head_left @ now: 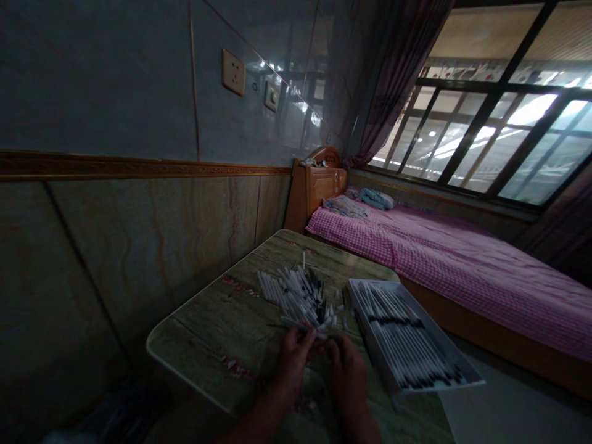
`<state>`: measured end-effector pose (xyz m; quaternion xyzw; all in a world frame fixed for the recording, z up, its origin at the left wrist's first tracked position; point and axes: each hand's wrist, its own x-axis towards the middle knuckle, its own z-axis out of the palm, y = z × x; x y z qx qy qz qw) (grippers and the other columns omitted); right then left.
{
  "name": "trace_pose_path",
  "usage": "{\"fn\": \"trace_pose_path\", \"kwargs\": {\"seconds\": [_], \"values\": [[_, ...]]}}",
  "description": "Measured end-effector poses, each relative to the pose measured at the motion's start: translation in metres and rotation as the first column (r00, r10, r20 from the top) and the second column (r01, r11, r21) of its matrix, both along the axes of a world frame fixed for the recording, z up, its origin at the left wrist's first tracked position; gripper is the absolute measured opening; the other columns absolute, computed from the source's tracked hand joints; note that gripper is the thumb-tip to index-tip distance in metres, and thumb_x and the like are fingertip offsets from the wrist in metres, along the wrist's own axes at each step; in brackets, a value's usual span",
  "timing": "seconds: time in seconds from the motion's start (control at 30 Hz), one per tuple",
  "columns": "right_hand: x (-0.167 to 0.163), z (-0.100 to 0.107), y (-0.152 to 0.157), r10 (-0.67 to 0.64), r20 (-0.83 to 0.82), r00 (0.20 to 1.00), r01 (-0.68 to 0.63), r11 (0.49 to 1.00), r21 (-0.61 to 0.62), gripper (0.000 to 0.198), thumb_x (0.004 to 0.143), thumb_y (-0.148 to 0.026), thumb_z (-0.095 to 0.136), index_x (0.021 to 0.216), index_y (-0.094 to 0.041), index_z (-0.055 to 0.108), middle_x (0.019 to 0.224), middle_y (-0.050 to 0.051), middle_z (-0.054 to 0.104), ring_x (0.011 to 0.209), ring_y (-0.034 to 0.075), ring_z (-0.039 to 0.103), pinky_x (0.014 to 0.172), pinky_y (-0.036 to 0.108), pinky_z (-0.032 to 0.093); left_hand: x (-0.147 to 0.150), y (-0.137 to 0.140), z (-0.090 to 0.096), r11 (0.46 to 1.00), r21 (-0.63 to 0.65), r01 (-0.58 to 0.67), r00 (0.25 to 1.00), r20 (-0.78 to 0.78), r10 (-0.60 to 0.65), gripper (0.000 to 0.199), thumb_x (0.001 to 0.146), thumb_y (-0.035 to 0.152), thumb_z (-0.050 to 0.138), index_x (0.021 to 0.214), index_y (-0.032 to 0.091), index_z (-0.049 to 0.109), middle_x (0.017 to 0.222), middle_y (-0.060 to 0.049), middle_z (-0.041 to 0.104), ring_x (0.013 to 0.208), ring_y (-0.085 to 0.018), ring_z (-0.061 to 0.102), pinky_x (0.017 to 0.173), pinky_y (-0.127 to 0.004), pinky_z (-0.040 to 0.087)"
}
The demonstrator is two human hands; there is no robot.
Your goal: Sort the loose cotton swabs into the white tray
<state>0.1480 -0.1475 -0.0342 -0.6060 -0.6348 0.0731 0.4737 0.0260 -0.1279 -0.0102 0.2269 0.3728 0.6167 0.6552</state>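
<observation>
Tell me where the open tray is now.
In the head view, the open tray lies on the table, right of the loose pile and the right hand.

Blur obscures what lies between the bare left hand (293, 351) and bare right hand (346, 365); the bottom edge crops the greenish wood-grained table (198, 336), the right edge the pink-checked bed (444, 253).

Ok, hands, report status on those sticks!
Left hand, right hand close together; what they hold, unclear. White sticks piled just beyond. Tray of sticks close on right.
</observation>
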Motion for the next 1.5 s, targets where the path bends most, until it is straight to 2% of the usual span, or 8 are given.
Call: {"fn": "trace_pose_path", "kwargs": {"seconds": [0.13, 0.23, 0.47, 0.7, 0.87, 1.07, 1.27, 1.5], "values": [[0.011, -0.021, 0.003, -0.078, 0.344, 0.936, 0.000, 0.975, 0.221, 0.033, 0.095, -0.025, 0.034, 0.086, -0.021, 0.066, 0.075, 0.007, 0.067, 0.063, 0.018, 0.059, 0.058, 0.028, 0.044, 0.003, -0.001, -0.001, 0.999, 0.043, 0.007, 0.998, -0.066, -0.004, 0.048, 0.049, 0.048, 0.084, 0.075, 0.016, 0.060, 0.069, -0.002, 0.068, 0.064, -0.018, 0.066, 0.061, -0.029, 0.053], [0.016, -0.026, 0.005, -0.121, 0.384, 0.915, 0.002, 0.955, 0.295, 0.038, 0.097, -0.027, 0.028, 0.090, -0.021, 0.065, 0.076, 0.009, 0.066, 0.063, 0.019, 0.059, 0.056, 0.029, 0.043, 0.006, 0.001, -0.005, 0.998, 0.056, 0.017, 0.996, -0.087, -0.012, 0.048, 0.048, 0.049, 0.084, 0.073, 0.015, 0.061, 0.068, -0.002, 0.066, 0.063, -0.018, 0.065, 0.060, -0.029, 0.053], [0.010, -0.005, -0.008, 0.027, 0.104, 0.994, -0.026, 1.000, -0.007, 0.034, 0.097, -0.042, 0.034, 0.084, -0.023, 0.058, 0.070, 0.001, 0.062, 0.061, 0.016, 0.058, 0.057, 0.025, 0.044, 0.006, 0.004, -0.009, 0.999, 0.049, 0.019, 0.995, -0.097, -0.014, 0.048, 0.049, 0.050, 0.083, 0.074, 0.015, 0.061, 0.070, -0.003, 0.065, 0.063, -0.016, 0.063, 0.061, -0.028, 0.051], [0.018, -0.024, -0.004, -0.040, 0.187, 0.982, 0.012, 0.989, 0.147, 0.045, 0.093, -0.054, 0.032, 0.088, -0.022, 0.064, 0.080, 0.011, 0.067, 0.069, 0.023, 0.059, 0.061, 0.032, 0.044, 0.007, 0.004, -0.009, 0.997, 0.049, 0.060, 0.992, -0.117, -0.054, 0.048, 0.047, 0.049, 0.084, 0.073, 0.016, 0.061, 0.069, -0.002, 0.064, 0.060, -0.016, 0.061, 0.056, -0.026, 0.049], [0.008, -0.012, -0.010, 0.034, 0.071, 0.997, -0.032, 0.999, -0.034, 0.039, 0.097, -0.044, 0.032, 0.080, -0.023, 0.059, 0.069, 0.002, 0.062, 0.061, 0.016, 0.057, 0.057, 0.025, 0.043, 0.004, 0.004, -0.009, 0.997, 0.061, 0.039, 0.993, -0.118, -0.031, 0.047, 0.051, 0.050, 0.082, 0.075, 0.015, 0.062, 0.070, -0.003, 0.065, 0.063, -0.016, 0.062, 0.060, -0.027, 0.049], [0.017, -0.019, -0.012, 0.003, 0.155, 0.988, -0.026, 0.989, 0.142, 0.040, 0.091, -0.055, 0.039, 0.088, -0.025, 0.065, 0.079, 0.007, 0.066, 0.076, 0.022, 0.059, 0.066, 0.030, 0.045, 0.005, 0.002, -0.007, 0.994, 0.060, 0.088, 0.989, -0.120, -0.080, 0.050, 0.047, 0.050, 0.084, 0.073, 0.015, 0.061, 0.067, -0.003, 0.063, 0.059, -0.016, 0.060, 0.056, -0.027, 0.048], [0.013, -0.015, -0.011, -0.023, 0.112, 0.993, 0.016, 0.998, 0.057, 0.046, 0.093, -0.057, 0.033, 0.089, -0.025, 0.066, 0.076, 0.006, 0.066, 0.076, 0.023, 0.060, 0.066, 0.031, 0.047, 0.003, 0.003, -0.003, 0.997, 0.055, 0.051, 0.989, -0.144, -0.043, 0.048, 0.048, 0.052, 0.083, 0.071, 0.015, 0.062, 0.068, -0.002, 0.063, 0.060, -0.015, 0.060, 0.058, -0.026, 0.048], [0.011, -0.007, -0.011, 0.062, 0.069, 0.996, -0.064, 0.998, 0.029, 0.046, 0.093, -0.055, 0.034, 0.081, -0.023, 0.065, 0.073, 0.007, 0.065, 0.068, 0.020, 0.059, 0.061, 0.029, 0.045, 0.004, 0.007, -0.010, 0.994, 0.073, 0.084, 0.986, -0.153, -0.072, 0.049, 0.047, 0.051, 0.083, 0.072, 0.015, 0.062, 0.066, -0.002, 0.063, 0.058, -0.014, 0.058, 0.055, -0.024, 0.048]]}}
